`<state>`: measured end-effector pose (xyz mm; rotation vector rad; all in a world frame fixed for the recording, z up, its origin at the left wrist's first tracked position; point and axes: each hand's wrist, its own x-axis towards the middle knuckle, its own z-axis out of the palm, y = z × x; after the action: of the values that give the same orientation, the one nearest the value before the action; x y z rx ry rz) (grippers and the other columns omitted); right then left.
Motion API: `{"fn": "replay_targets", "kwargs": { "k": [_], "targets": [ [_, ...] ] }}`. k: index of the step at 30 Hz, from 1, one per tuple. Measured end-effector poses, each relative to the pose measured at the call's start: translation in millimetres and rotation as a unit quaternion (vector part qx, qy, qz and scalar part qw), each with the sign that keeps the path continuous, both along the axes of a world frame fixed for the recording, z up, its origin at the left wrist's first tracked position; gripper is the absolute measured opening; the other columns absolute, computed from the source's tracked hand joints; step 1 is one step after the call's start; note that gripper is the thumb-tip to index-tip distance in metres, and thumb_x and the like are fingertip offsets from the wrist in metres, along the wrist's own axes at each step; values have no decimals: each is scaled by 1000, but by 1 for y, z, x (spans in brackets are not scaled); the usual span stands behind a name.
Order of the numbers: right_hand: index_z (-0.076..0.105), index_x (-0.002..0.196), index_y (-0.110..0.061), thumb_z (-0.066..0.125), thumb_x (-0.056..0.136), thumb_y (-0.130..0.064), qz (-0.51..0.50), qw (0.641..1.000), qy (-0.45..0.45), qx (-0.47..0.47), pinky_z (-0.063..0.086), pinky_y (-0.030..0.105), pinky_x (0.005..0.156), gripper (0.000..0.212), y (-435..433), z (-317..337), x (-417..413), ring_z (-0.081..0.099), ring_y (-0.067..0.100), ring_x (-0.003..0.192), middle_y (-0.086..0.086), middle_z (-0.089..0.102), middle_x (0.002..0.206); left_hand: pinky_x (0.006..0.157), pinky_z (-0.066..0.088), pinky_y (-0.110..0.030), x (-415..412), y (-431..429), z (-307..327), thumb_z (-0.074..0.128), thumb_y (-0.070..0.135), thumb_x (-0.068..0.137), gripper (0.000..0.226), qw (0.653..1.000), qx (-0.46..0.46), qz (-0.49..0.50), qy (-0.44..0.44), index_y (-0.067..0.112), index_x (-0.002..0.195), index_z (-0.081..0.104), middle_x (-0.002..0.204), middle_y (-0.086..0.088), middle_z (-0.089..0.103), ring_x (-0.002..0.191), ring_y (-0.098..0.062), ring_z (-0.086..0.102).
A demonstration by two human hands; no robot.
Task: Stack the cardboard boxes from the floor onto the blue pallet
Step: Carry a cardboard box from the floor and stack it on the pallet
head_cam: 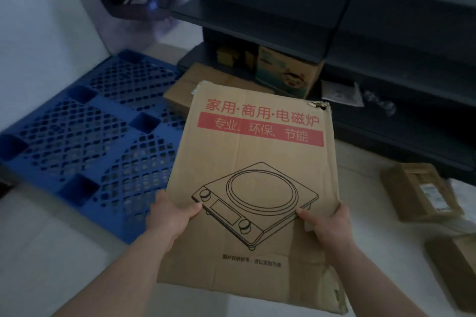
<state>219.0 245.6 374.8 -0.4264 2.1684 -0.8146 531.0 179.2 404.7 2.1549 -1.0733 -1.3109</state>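
Note:
I hold a flat brown cardboard box (257,157) in front of me, printed with red characters and a line drawing of a cooker. My left hand (171,216) grips its left edge with the thumb on top. My right hand (327,226) grips its right edge the same way. The box hangs above the pale floor, to the right of the blue pallet (77,131). The pallet lies flat on the floor at the left with nothing on it. Another brown box (185,90) lies on the floor beyond the held one, beside the pallet's far right corner.
Dark shelving (360,33) runs along the back and right, with a green printed box (288,72) on its bottom shelf. Small brown boxes (419,193) lie on the floor at the right. A white wall (38,20) borders the pallet on the left.

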Motion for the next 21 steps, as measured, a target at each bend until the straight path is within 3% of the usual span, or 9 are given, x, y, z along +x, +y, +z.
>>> {"fn": "replay_targets", "kwargs": {
  "k": [8, 12, 16, 21],
  "targets": [
    [32, 134, -27, 79, 25, -62, 34, 999, -32, -5, 50, 53, 93, 124, -75, -14, 123, 55, 35, 111, 8, 55, 121, 93, 50, -48, 129, -56, -7, 84, 39, 65, 74, 999, 21, 32, -28, 22, 123, 42, 116, -6, 59, 105, -30, 57],
    [32, 135, -27, 76, 24, -61, 46, 998, -42, 3, 51, 53, 92, 124, -114, -24, 156, 55, 35, 109, 8, 56, 119, 96, 47, -48, 161, -87, -14, 83, 41, 65, 81, 997, 35, 44, -54, 19, 130, 39, 118, -8, 57, 110, -32, 54],
    [32, 137, -25, 77, 26, -58, 56, 997, -47, 19, 51, 51, 92, 124, -162, -36, 175, 56, 34, 109, 7, 56, 118, 88, 53, -46, 183, -131, -30, 78, 60, 42, 95, 996, 57, 39, -57, 23, 125, 49, 107, -2, 63, 98, -26, 61],
    [35, 125, -32, 80, 27, -59, 60, 996, -57, 36, 53, 51, 88, 111, -213, -61, 198, 59, 33, 103, 5, 61, 112, 88, 52, -47, 205, -185, -46, 78, 55, 43, 96, 994, 75, 52, -64, 22, 127, 45, 109, -5, 60, 98, -28, 58]
  ]
}}
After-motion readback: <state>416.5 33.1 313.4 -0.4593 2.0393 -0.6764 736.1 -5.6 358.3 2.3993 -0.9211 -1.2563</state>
